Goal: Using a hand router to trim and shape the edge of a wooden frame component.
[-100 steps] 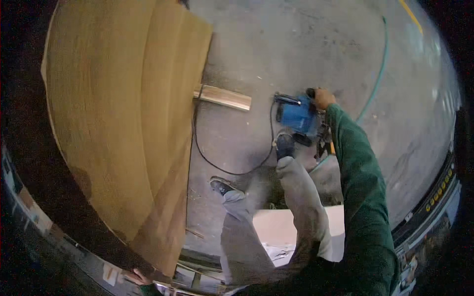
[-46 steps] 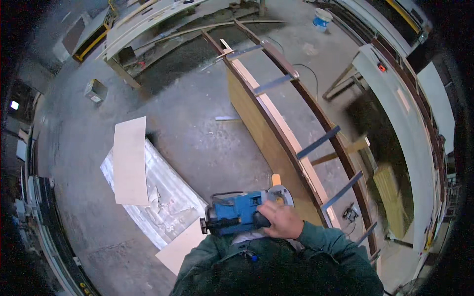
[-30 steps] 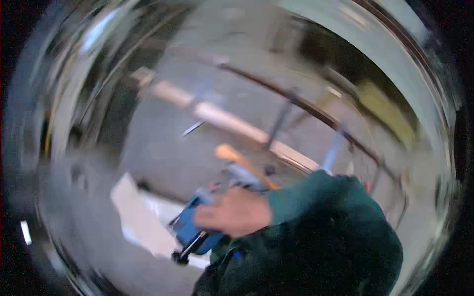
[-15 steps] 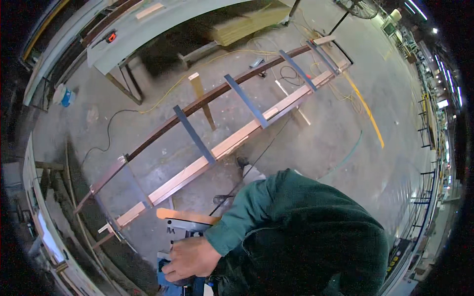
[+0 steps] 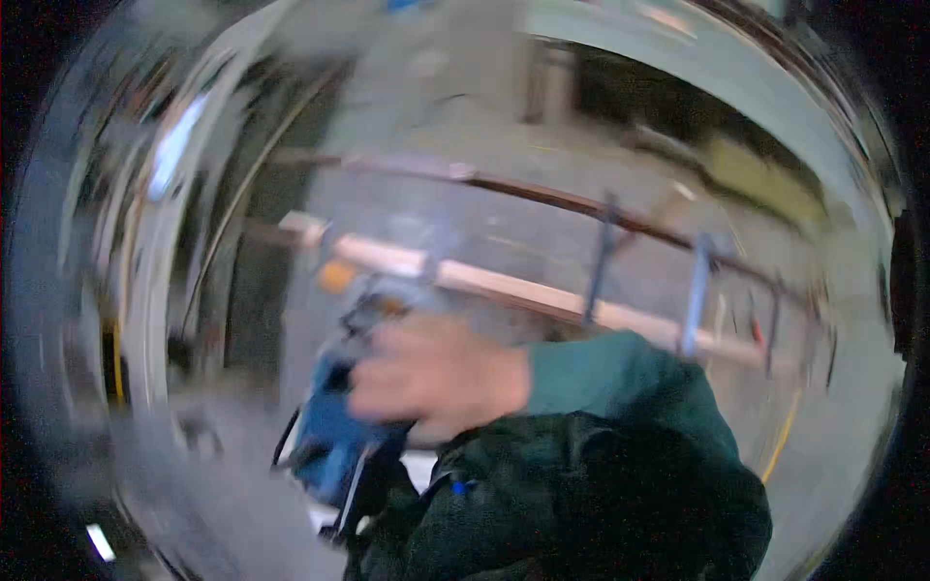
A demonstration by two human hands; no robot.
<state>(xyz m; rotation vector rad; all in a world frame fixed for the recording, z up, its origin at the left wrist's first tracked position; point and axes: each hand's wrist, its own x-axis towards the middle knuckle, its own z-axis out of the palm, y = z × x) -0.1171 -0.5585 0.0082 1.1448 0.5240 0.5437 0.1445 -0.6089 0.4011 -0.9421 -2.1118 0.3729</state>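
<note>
My right hand (image 5: 436,378), in a green sleeve (image 5: 610,378), reaches across to the left and is closed over a blue power tool (image 5: 334,436) low in the picture. Motion smears the fingers, and the tool's exact kind is hard to make out. Grey metal parts show just beyond the hand, with a blurred orange piece (image 5: 336,277) at their far end. Behind them lies a long ladder-like frame, with a pale wooden strip (image 5: 513,289) along its near rail, a dark far rail (image 5: 542,194) and blue-grey crossbars (image 5: 696,295). My left hand is not seen.
At the far right stands a pale-topped table (image 5: 620,39), with a yellowish stack (image 5: 765,179) beneath it. Long boards or rails run along the left side beside a bright panel (image 5: 178,145). A yellow line (image 5: 780,436) crosses the grey floor at right.
My view has swung leftward and blurred, so the frame now runs more level and further right. My right hand stays at the blue tool, both now nearer the picture's middle.
</note>
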